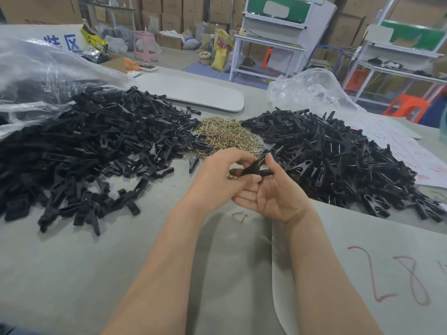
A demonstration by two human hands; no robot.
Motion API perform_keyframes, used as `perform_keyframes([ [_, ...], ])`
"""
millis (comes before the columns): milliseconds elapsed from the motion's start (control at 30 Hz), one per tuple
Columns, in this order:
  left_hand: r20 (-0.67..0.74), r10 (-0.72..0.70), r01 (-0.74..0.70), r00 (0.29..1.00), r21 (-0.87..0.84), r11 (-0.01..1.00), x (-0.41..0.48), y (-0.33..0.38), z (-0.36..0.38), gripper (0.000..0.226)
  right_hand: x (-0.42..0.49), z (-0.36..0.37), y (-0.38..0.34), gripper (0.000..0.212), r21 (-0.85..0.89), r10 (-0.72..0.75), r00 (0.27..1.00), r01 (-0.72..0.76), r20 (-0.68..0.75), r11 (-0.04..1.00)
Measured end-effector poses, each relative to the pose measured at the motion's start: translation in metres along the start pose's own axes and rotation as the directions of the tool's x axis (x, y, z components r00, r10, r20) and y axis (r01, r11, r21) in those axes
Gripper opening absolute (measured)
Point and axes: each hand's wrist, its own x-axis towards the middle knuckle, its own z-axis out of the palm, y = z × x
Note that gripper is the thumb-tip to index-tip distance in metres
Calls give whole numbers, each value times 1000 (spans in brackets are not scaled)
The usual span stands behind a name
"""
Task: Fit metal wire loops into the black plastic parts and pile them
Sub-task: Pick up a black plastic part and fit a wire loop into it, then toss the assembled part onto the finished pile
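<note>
Fingers [238, 157] of the left hand [215, 175] and right hand [271, 197] grip one black clip [256, 169] above the desk [96, 274]. Two black heaps, left heap [92, 146] and right heap [338, 153], sit beside one gold wire pile [225, 136]. One loose wire loop [239, 216] lies near the right hand.

Storage room behind the grey worktop [72, 274]. Stacked cardboard boxes [174, 10] line the rear wall from edge to edge. A white-framed workbench [268, 43] with a green back panel stands right of centre; a second workbench [396, 50] of the same kind stands at far right. A pink stool [145, 44] stands on the grey floor [174, 60] at rear left, a yellow sack [219, 58] beside the first workbench, an orange stool [408, 106] at right. Lighting is even and diffuse.
</note>
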Motion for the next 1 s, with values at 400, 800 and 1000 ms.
perform_keyframes([
  [400,19,0,2,1000,-68,998,2,-1,-1,27,7,0,10,51,31,-88,996,88,-13,996],
  [800,-42,-201,205,979,144,968,6,-12,5,56,8,8,-32,24,-547,-509,721,214,-471,809],
  [1000,-618,-616,234,489,-587,775,8,-22,-24,21,31,28,-43,89,-471,-558,572,311,-602,826],
])
